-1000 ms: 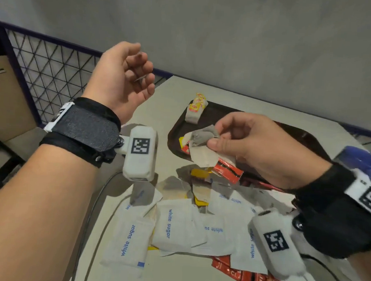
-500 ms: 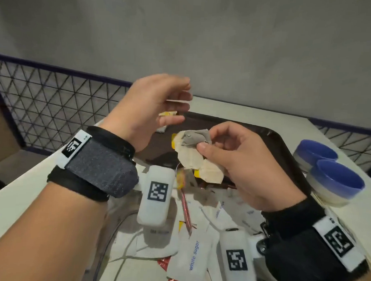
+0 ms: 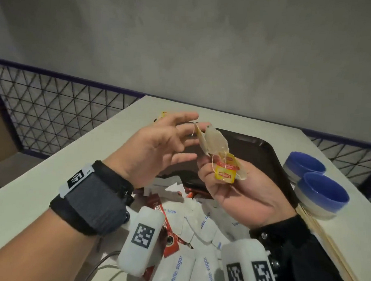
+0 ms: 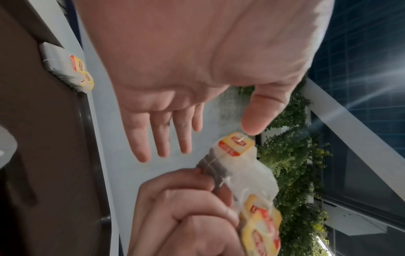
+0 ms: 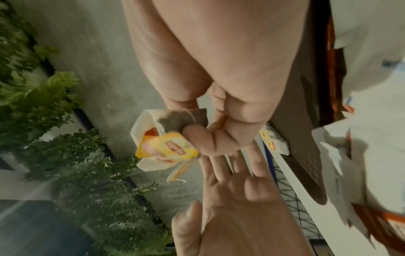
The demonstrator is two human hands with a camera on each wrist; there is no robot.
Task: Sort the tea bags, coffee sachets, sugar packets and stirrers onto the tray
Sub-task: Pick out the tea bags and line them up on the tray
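Observation:
My right hand (image 3: pixel 209 169) pinches a small bunch of tea bags (image 3: pixel 216 143) with yellow tags (image 3: pixel 224 174), held in the air above the near left part of the dark brown tray (image 3: pixel 262 152). In the right wrist view its thumb (image 5: pixel 197 138) presses the tea bags (image 5: pixel 173 121). My left hand (image 3: pixel 172 139) is beside them, fingers straight and spread. Its thumb tip (image 4: pixel 256 121) is close to one tag (image 4: pixel 237 143); I cannot tell if it touches. More tea bags (image 4: pixel 65 69) lie at the tray's far left corner.
White sugar packets (image 3: pixel 179 267) and red coffee sachets (image 3: pixel 156 205) lie heaped on the table in front of the tray. Two blue bowls (image 3: pixel 322 193) stand at the right, with wooden stirrers (image 3: pixel 324 242) beside them. A wire fence (image 3: pixel 54 113) borders the table.
The right hand has raised the tea bags and turned palm up, so the tags now hang toward me. The left hand has uncurled its fingers and moved in beside the bags.

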